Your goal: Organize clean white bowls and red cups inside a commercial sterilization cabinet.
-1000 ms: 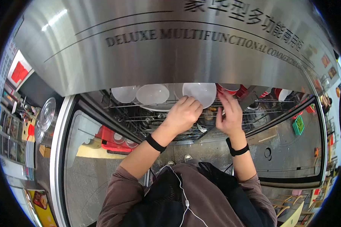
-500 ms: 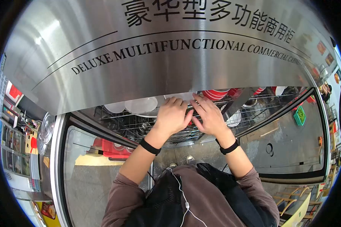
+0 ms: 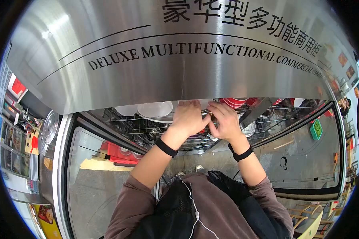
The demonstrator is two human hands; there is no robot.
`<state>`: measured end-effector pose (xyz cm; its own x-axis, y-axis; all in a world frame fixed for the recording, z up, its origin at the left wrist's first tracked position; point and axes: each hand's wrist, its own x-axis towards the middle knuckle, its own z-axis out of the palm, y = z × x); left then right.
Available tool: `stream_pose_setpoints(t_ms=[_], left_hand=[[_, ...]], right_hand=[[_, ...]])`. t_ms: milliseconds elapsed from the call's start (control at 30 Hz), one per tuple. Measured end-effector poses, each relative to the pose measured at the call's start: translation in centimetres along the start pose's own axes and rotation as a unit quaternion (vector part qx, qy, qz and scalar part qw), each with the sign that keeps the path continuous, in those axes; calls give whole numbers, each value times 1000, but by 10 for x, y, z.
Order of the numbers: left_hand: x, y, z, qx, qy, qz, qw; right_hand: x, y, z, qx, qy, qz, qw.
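Both of my hands reach in under the steel front of a cabinet (image 3: pixel 147 85), over a wire shelf (image 3: pixel 141 130). My left hand (image 3: pixel 189 118) lies palm down with its fingers stretched forward, the tips right at the panel's lower edge. Beside it, my right hand (image 3: pixel 226 122) has its fingers apart and slightly bent, its thumb close to the left thumb. A white dish (image 3: pixel 204 103) shows between the fingers of both hands, mostly hidden. White dishes (image 3: pixel 155 108) sit to the left, and stacked red bowls (image 3: pixel 234 102) are just right of my right hand.
Glass cabinet doors stand swung out at the left (image 3: pixel 95 199) and the right (image 3: pixel 303 163). A steel upright (image 3: pixel 256 112) divides the shelf. Lower racks hold more dishes. A green basket (image 3: pixel 316 129) shows beyond the right door, and metal lids (image 3: pixel 50 129) hang at far left.
The view has shifted, so the cabinet sits further right and lower. My left hand has flattened forward, and its fingertips are closer under the panel. My right fingers have bent a little more.
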<state>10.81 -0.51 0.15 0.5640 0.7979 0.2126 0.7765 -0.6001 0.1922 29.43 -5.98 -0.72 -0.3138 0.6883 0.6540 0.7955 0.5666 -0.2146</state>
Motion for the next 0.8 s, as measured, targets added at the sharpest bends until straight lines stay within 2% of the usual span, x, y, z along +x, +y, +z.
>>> stream_pose_setpoints(t_ms=[33,133,233,300,400,500,567,633,733,800], left_hand=[[-2,-2,4,27,15,12,999],[-9,-9,8,-3,74,49,996],[-17,-16,7,-32,89,85,992],[-25,-22,4,-58,76,127,987],[-49,-27,-18,-78,148,199,966],[-70,-39,-33,-94,136,186,968],[-79,-47,-34,-99,152,183,966],[-82,-48,-33,-100,165,178,965],[-88,-43,-31,-112,162,167,966],[-93,-44,-28,-108,176,181,961]], right_hand=[[-2,-2,2,8,22,8,1000],[-5,-8,11,27,72,42,996],[0,-9,12,-27,74,39,996],[-2,-11,19,-5,38,60,997],[-5,-12,23,33,50,71,996],[-9,-13,21,40,85,58,994],[0,-10,25,-3,134,53,990],[16,-10,28,-36,144,105,983],[51,-20,19,-72,-60,272,958],[56,-7,32,-133,-27,226,965]])
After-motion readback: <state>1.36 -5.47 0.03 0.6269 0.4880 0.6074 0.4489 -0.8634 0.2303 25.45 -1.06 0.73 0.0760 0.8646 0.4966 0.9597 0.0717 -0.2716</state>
